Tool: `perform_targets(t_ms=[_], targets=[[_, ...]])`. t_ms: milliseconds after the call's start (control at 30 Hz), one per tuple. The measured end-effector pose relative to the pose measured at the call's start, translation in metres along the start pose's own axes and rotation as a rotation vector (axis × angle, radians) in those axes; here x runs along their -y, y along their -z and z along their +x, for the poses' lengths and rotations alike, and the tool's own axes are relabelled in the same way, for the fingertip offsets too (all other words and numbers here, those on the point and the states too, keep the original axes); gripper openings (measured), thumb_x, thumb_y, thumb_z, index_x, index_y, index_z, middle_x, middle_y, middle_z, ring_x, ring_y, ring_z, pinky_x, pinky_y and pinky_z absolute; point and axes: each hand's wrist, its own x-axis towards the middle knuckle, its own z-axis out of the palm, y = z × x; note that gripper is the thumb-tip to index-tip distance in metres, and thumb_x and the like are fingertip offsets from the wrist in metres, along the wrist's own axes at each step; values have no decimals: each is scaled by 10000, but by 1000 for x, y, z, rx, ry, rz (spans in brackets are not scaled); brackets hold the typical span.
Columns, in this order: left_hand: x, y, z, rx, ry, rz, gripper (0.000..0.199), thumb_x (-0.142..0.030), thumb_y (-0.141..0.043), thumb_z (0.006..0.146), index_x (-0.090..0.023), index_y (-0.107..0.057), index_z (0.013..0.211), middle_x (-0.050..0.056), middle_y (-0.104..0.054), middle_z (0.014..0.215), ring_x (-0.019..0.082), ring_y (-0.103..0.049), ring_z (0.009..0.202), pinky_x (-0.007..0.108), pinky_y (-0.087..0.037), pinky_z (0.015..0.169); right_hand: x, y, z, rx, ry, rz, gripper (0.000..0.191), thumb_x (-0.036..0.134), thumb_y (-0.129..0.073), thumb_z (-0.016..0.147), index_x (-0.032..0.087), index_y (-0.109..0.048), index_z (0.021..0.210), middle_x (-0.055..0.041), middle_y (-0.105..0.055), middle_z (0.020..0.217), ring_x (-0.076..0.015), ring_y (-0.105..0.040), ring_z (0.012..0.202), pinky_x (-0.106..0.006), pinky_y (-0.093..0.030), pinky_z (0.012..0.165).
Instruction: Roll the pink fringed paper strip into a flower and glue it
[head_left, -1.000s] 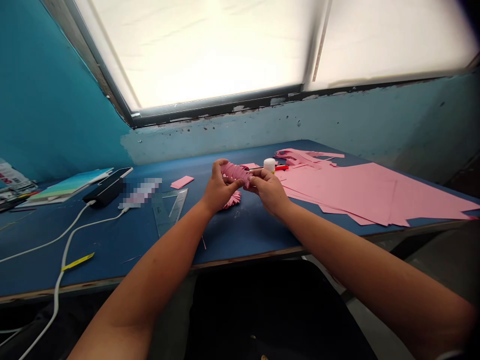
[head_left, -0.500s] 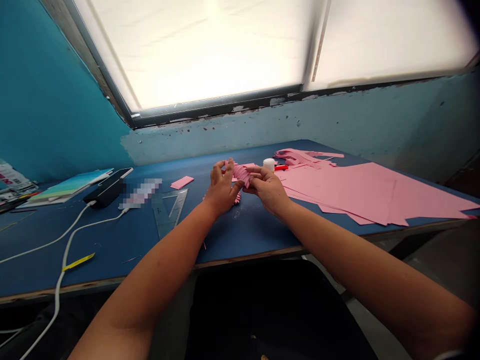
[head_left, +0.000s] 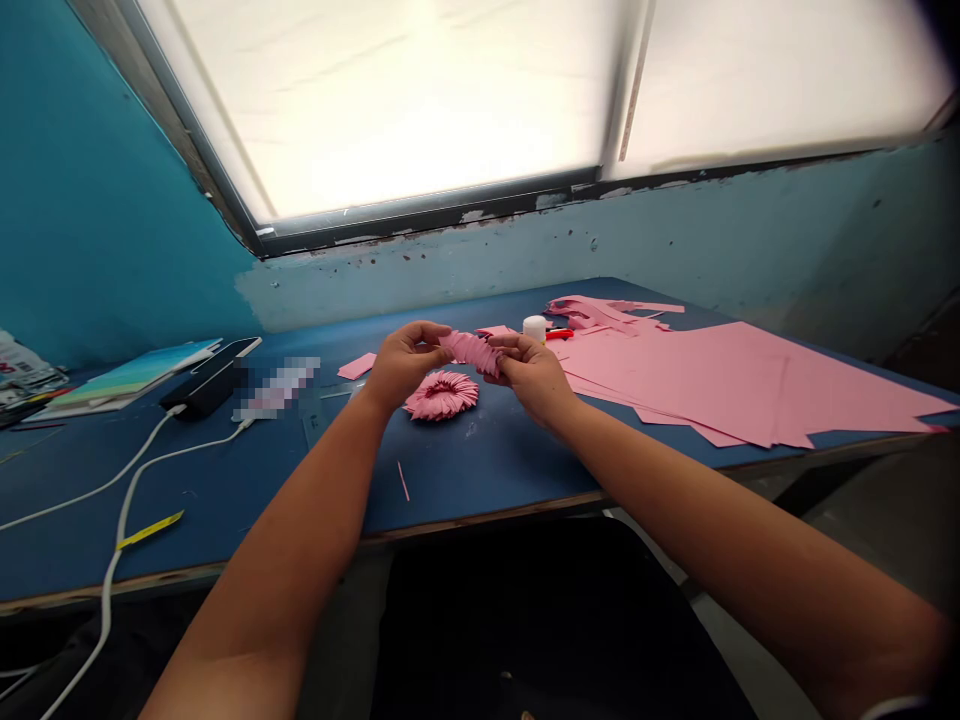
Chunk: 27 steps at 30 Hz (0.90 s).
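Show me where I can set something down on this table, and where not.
The best bare patch of the blue table lies between the pink paper ring, the thin pink strip and the front edge. Another lies between the yellow tag and the left forearm. Crowded: the right side, under pink sheets, and the far left, with notebook and black box.

Paper ring (head_left: pixel 442 406) on table (head_left: pixel 495 465), left of paper sheets (head_left: pixel 690 380)

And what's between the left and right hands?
Pleated pink paper, held by both the left hand and the right hand. Shows in the head view.
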Motion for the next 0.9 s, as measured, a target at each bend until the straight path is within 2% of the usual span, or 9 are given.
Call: perform_targets(t_ms=[167,333,500,667,767,900], targets=[[-9,15,0,87,97,1,389,-212,-796,495,-139,-572,804,-10,-610,647,127,-605,613,256,-476,595,2,-1,-1,0,3,19,167,151,-617,593,173,-614,758,10,-582,717,-119,-555,674,-374,-538,709],[-12,18,-1,121,122,45,405,-209,-804,474,-144,-545,779,-18,-612,616,142,-619,602,269,-482,587,4,-1,-3,34,-27,51,158,201,-680,583,175,-638,733,16,-575,689,-111,-553,691,-367,-545,739],[-10,12,-2,72,94,68,424,-267,-806,454,-147,-531,754,-24,-613,656,140,-618,608,286,-489,607,3,-1,-3,18,-36,51,170,224,-703,581,180,-644,734,17,-573,708,-104,-549,686,-375,-539,767],[-9,8,-3,23,66,142,403,-318,-782,500,-157,-528,769,-32,-599,628,128,-596,591,255,-460,584,5,-2,-3,11,-38,73,147,214,-694,600,185,-647,737,6,-603,767,-114,-567,729,-368,-532,788],[-8,11,-3,22,65,190,379,-343,-756,546,-168,-540,804,-34,-587,590,121,-576,577,237,-436,571,9,-3,-5,51,-96,111,170,203,-696,601,185,-653,763,-16,-627,866,-128,-586,783,-358,-529,793],[-9,16,-1,1,28,312,384,-393,-716,597,-172,-578,879,-28,-571,582,116,-548,547,225,-413,534,13,-1,-6,142,-107,138,327,198,-756,533,199,-653,844,-18,-642,947,-129,-601,802,-344,-509,826]])
